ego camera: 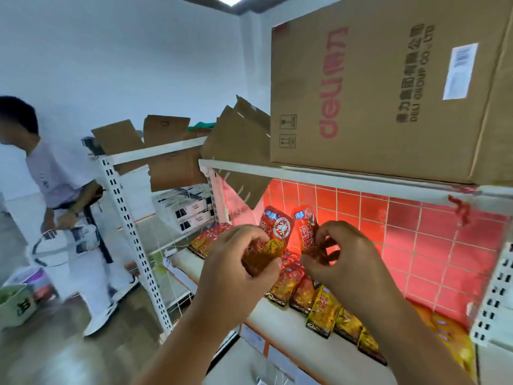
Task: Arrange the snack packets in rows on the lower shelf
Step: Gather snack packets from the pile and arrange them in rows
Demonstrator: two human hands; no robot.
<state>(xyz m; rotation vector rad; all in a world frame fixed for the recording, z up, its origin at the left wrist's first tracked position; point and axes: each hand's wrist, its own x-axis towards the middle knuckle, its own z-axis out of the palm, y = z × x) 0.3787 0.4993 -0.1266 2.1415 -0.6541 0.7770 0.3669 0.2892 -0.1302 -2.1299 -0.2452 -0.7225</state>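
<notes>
Left hand (pixel 236 257) grips a red packet (pixel 277 226), right hand (pixel 344 254) pinches a second packet (pixel 306 227), both yet to join the laid packets (pixel 323 304) just below them, so about midway, I'd say.

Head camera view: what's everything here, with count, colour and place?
held snack packets: two, red, one in each hand
shelved snack packets: many, red and yellow, rows on lower shelf
cardboard box: one, brown, upper shelf
loose cardboard flaps: several, brown, left of box
wall tiles: many, red, behind lower shelf
another person: one, white clothes, far left
left hand: one, grips a packet
right hand: one, pinches a packet
</notes>
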